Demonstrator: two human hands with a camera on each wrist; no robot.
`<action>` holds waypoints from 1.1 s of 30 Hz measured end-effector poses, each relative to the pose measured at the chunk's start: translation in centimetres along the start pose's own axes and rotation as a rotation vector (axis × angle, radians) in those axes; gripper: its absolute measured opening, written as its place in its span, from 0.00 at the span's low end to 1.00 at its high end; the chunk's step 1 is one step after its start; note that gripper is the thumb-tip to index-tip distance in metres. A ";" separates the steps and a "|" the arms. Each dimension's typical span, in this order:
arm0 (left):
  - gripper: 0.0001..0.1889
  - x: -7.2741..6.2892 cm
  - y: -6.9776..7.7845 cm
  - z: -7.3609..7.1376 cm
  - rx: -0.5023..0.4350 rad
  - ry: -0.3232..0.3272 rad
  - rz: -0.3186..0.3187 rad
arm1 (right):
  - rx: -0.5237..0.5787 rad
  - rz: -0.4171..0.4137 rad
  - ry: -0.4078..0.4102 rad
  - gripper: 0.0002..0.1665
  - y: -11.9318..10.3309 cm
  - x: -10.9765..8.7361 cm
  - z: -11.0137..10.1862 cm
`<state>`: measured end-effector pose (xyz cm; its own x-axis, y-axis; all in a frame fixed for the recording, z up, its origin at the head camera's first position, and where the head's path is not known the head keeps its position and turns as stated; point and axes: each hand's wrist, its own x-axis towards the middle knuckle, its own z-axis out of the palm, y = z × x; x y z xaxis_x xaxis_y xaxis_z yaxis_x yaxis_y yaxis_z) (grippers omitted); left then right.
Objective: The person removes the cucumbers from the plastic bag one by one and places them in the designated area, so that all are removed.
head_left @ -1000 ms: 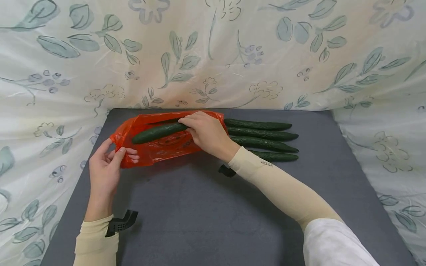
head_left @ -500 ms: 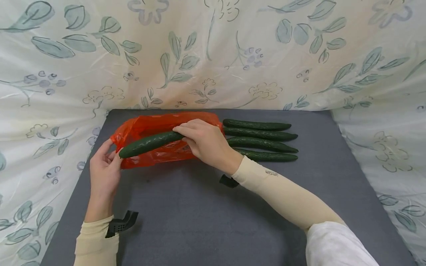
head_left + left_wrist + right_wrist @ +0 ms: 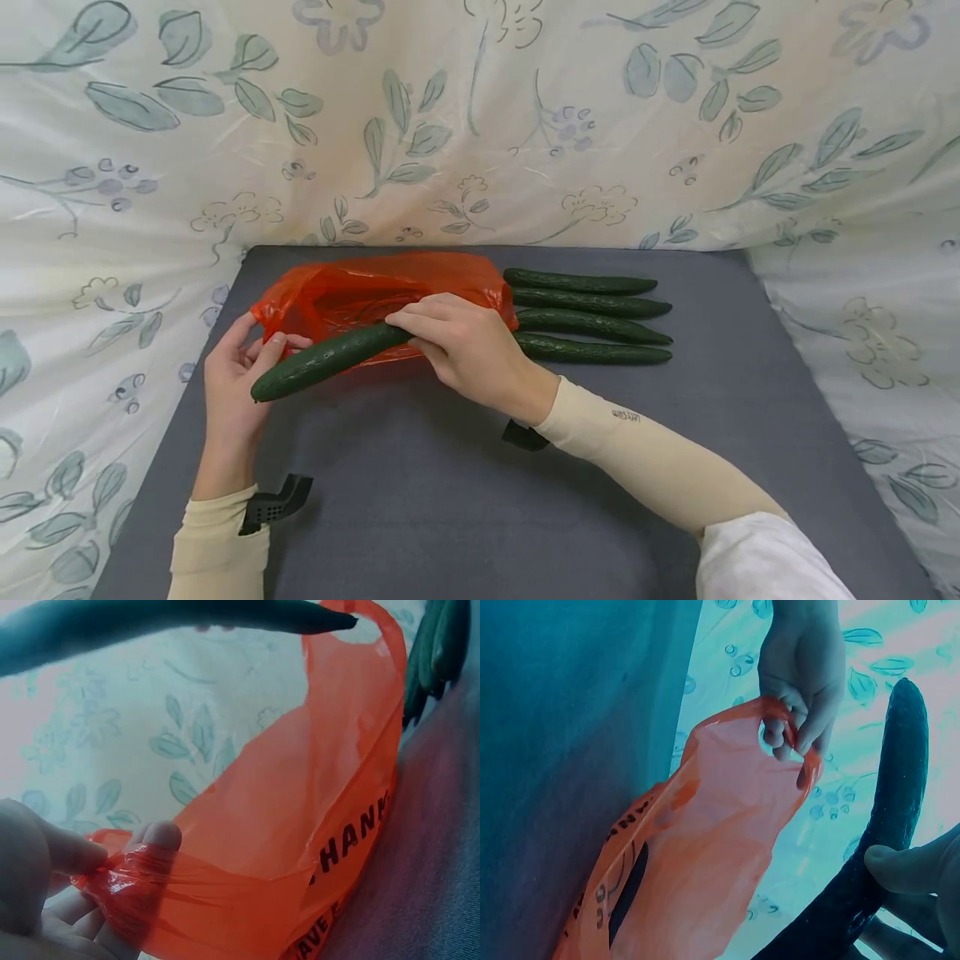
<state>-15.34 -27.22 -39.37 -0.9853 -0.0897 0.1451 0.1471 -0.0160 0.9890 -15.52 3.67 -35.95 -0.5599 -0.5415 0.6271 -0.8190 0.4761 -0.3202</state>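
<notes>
My left hand [image 3: 236,379] pinches the handle end of a red plastic bag [image 3: 442,268] between thumb and fingers, holding its left side up. In the left wrist view, black printed letters show on the bag's side. My right hand [image 3: 476,354] grips a dark green cucumber [image 3: 322,362], thumb on one side and fingers on the other. The cucumber slants down to the left in front of the bag's opening, its tip over the left hand's thumb side. In the right wrist view, a long dark shape [image 3: 630,892] shows at the bag's lower part.
Several more cucumbers [image 3: 592,302] lie side by side in a row on the dark grey table [image 3: 450,517], right of the bag. A floral sheet [image 3: 525,167] hangs behind the table and along both sides.
My right hand has drawn the cucumber from over the bag toward me and slightly left, so it now hangs in front of the bag's near edge. The left hand keeps its hold on the bag.
</notes>
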 end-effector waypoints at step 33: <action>0.26 -0.8 1.1 -0.4 0.135 -0.014 -0.006 | -0.077 0.127 0.038 0.28 -1.8 -9.8 -6.7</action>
<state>-14.33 -27.54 -38.37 -0.9874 -0.0762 0.1389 0.1294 0.1182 0.9845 -7.69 12.71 -36.78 -0.6520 -0.4473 0.6122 -0.7292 0.5913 -0.3446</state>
